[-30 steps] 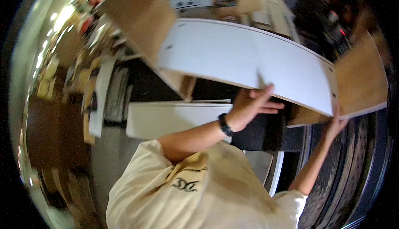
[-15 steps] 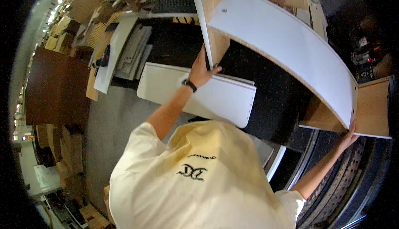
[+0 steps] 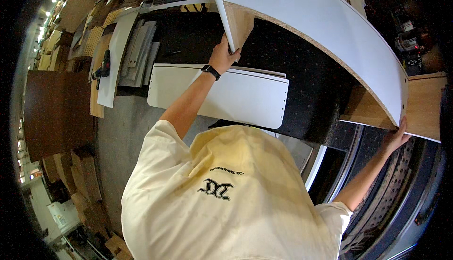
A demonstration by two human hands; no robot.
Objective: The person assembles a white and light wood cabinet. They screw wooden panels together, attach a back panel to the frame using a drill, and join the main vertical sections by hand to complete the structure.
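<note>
A partly assembled furniture frame has a long white panel (image 3: 325, 21) joined to shorter wood-grain end panels. My left hand (image 3: 223, 57) is closed around the near edge of the left end panel (image 3: 239, 26). At the other end, my right hand (image 3: 397, 138) grips the near corner where the long panel meets the right end panel (image 3: 423, 106). The far part of the frame runs out of view at the top. Between my body and the frame lies a loose white panel (image 3: 226, 95) with small holes along its short edge.
The frame is over a black worktop (image 3: 306, 66). On the left are stacked grey panels (image 3: 137, 59), a power drill (image 3: 104, 64) on a white board, and a large brown board (image 3: 56, 113). Dark perforated rails (image 3: 391, 180) run along the right, below my right hand.
Both hands keep their grip. The frame's left end and my left hand have moved a little farther from me, past the loose panel's far edge. The whole view has shifted slightly.
</note>
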